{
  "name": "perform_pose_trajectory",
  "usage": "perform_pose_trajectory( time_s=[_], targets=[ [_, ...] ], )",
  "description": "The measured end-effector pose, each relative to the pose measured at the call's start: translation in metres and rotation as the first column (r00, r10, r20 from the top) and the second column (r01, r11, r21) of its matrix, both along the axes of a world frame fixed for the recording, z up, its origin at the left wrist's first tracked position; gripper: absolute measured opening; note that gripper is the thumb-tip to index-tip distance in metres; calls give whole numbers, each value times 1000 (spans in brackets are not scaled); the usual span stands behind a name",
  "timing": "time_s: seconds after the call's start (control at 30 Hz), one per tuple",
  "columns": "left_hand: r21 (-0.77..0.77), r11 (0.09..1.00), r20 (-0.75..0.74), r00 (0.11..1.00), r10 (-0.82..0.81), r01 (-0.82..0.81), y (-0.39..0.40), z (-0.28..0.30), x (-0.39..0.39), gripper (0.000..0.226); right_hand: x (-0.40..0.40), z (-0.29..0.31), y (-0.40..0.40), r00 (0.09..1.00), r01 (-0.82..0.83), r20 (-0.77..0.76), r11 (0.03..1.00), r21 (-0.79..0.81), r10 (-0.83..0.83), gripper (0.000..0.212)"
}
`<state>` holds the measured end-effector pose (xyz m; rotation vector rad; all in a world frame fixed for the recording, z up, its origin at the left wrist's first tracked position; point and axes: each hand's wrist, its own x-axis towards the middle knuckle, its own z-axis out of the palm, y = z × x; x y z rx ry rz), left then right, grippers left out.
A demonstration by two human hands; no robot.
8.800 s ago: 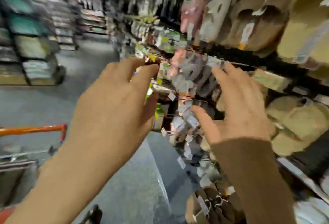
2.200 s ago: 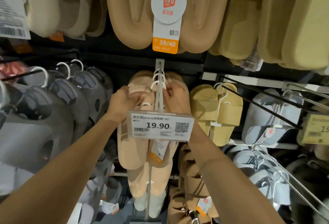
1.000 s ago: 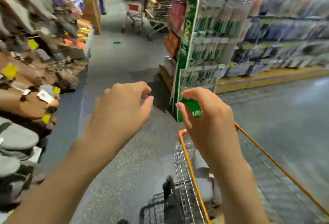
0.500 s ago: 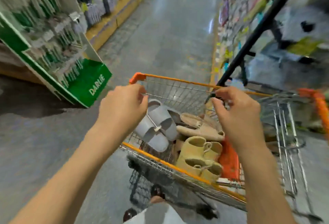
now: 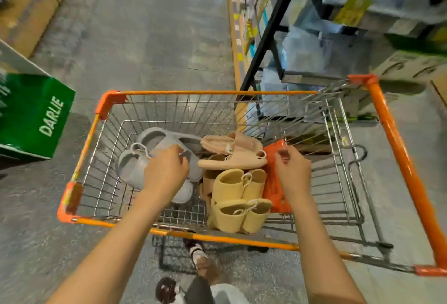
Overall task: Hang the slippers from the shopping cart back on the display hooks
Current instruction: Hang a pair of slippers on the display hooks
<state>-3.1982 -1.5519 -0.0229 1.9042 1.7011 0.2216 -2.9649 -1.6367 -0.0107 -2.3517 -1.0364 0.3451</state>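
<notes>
The orange-rimmed wire shopping cart (image 5: 212,93) stands right in front of me. Inside lie grey slippers (image 5: 135,163) at the left, pink slippers (image 5: 232,156) in the middle, and two yellow pairs (image 5: 232,185) nearer me. My left hand (image 5: 167,173) reaches down over the grey slippers, fingers curled and touching them, with no clear grip. Over the cart's right part my right hand (image 5: 292,170) hovers, fingers loosely bent, holding nothing. No display hooks are in sight.
An orange flat piece (image 5: 273,178) sits in the cart beside the yellow slippers. A green DARLIE display stand (image 5: 38,115) is at the left. A black shelf frame (image 5: 271,30) with goods rises at the right. Grey aisle floor stretches ahead.
I turned from the slipper wall to the cart. Over the last half second both hands dropped from above the cart rim down into the basket, the left one onto the grey slippers.
</notes>
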Motion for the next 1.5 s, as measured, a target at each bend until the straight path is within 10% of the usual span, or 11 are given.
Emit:
perform_pose_trajectory(
  time_s=[0.4, 1.07, 1.5],
  targets=[
    [-242, 954, -164, 962, -218, 175, 34, -106, 102, 26, 56, -88, 60, 981, 180, -45, 973, -141, -188, 18],
    [-473, 811, -252, 830, -498, 343, 47, -203, 134, 40, 118, -239, 134, 980, -186, -185, 654, -734, 71, 36],
    [-464, 839, -4, 947, -321, 283, 52, -184, 155, 32, 127, -176, 133, 993, -55, -121, 914, -403, 6, 35]
  ],
)
